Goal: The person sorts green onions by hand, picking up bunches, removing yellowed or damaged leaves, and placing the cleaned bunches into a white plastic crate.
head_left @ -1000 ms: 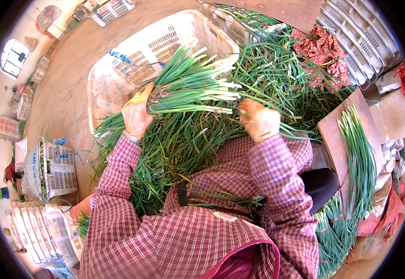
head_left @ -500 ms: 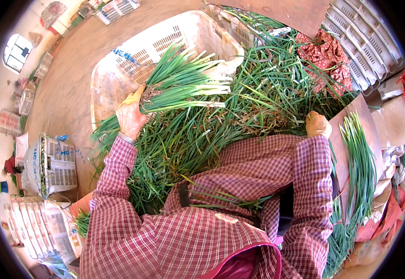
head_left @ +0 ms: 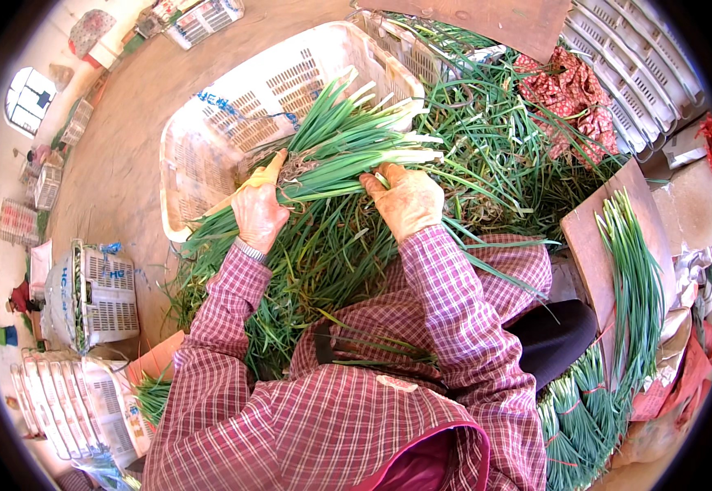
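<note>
My left hand point(head_left: 261, 214) is closed round a thick bunch of garlic chives point(head_left: 335, 151), its pale stem ends fanned to the right. A yellow covering shows on the fingers. My right hand point(head_left: 409, 200) pinches some stalks at the lower edge of the bunch, near the pale ends; long loose leaves trail from under it toward my knee. Beneath both hands lies a heap of loose green leaves point(head_left: 315, 270), mixed with dry brown bits, spread over my lap. A white plastic crate point(head_left: 177, 176) stands just beyond the bunch.
On a brown board point(head_left: 597, 254) at the right lies another row of chives point(head_left: 630, 270). Tied bundles point(head_left: 568, 417) sit below it. A red patterned cloth point(head_left: 572, 106) rests on the far heap beside stacked white crates point(head_left: 634, 65). More crates point(head_left: 106, 295) stand at the left.
My right hand has come from beside the board at the right over to the bunch and taken hold of stalks there. My left hand has shifted slightly right with the bunch.
</note>
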The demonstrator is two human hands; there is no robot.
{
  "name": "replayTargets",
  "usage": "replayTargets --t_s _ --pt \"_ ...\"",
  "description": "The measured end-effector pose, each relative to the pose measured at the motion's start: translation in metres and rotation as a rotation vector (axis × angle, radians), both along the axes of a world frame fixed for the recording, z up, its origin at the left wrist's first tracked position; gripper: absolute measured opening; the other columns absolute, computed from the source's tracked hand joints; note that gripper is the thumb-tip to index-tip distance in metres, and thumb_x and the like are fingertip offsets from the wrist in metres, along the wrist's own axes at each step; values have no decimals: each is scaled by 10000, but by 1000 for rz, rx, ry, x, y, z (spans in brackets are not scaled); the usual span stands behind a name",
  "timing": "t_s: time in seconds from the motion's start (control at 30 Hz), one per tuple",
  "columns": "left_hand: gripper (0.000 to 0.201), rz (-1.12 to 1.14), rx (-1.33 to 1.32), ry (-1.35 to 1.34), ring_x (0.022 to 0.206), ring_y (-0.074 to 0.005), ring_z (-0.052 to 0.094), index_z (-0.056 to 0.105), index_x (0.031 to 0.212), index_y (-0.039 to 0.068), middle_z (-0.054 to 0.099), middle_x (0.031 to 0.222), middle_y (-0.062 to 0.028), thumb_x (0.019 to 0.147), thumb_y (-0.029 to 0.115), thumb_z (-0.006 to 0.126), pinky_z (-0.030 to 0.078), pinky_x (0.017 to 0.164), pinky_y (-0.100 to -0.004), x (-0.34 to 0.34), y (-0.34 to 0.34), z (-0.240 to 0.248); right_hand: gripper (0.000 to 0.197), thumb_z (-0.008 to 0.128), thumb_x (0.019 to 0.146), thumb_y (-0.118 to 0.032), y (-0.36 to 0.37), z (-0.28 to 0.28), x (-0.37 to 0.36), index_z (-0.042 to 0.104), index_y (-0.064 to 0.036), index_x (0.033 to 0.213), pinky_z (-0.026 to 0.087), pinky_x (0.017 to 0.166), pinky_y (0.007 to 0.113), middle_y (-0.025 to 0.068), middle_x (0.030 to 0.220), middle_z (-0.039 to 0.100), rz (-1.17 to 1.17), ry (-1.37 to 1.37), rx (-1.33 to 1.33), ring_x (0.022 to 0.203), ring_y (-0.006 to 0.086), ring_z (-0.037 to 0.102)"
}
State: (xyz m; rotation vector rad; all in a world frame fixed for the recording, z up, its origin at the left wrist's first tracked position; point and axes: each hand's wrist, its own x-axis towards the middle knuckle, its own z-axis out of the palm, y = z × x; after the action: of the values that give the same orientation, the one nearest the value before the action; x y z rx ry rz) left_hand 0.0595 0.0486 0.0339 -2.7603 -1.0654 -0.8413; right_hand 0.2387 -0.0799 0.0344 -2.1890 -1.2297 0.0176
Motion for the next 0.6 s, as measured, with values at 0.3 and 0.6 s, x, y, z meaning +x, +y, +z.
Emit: replayTargets --t_s 0.3,0.6 --pt "666 104 -33 50 784 -307 619 538 1242 138 640 880 -129 597 25 660 486 669 -372 -19 16 -8 208 502 897 -316 -57 -29 87 601 -143 838 508 531 347 54 627 623 -111 -283 -248 549 221 612" --pt "702 79 -22 17 771 -304 616 525 1249 139 628 906 -134 573 7 657 482 669 -373 -23 19 -14 321 562 842 -405 -81 8 90 611 -155 1037 520 662 362 106 881 675 -136 -157 -337 780 252 661"
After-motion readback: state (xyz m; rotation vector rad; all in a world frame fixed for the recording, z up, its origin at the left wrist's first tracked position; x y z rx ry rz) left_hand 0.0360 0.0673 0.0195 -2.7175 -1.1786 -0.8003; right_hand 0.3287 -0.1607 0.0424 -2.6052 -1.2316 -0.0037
